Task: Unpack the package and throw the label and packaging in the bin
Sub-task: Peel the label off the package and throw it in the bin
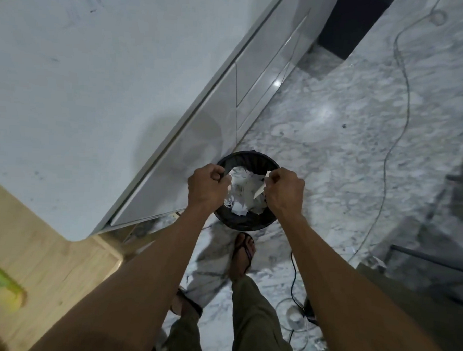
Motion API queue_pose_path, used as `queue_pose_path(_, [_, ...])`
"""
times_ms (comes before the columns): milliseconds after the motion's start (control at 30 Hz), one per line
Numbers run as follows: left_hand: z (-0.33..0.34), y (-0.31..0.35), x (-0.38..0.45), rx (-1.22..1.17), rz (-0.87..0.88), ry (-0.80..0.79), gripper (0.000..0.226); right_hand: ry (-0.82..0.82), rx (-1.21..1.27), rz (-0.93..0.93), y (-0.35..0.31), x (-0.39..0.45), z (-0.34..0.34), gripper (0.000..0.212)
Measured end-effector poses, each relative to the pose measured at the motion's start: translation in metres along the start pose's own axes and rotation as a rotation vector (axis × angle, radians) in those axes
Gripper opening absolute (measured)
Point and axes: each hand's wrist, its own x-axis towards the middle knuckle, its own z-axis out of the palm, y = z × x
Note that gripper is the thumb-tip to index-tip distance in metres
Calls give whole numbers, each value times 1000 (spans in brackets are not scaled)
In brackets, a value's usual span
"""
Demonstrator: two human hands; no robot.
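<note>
Right hand [284, 189] — fingers pinched on a white paper scrap [263, 186], likely label. Left hand [207, 186] — fist closed on something dark and small, unclear what. Both directly over the black bin [248, 157], which holds torn white paper [241, 194]. Judgement: disposal nearly done — last pieces left to drop.

I have both arms stretched forward and down, forearms bare. My left hand [208, 186] is curled into a fist, knuckles up. My right hand [283, 189] sits close beside it, fingers pinched together, apart from the left.
</note>
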Motion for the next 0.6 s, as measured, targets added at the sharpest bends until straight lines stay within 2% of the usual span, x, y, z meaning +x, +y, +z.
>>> queue_pose_path(300, [-12,8,-2,-6,8,-2,22,-2,74,-3,-2,-2,-10,33])
queue_pose_path(600, [-35,16,-29,-5,25,5,20,-30,72,-8,-15,-25,-37,36])
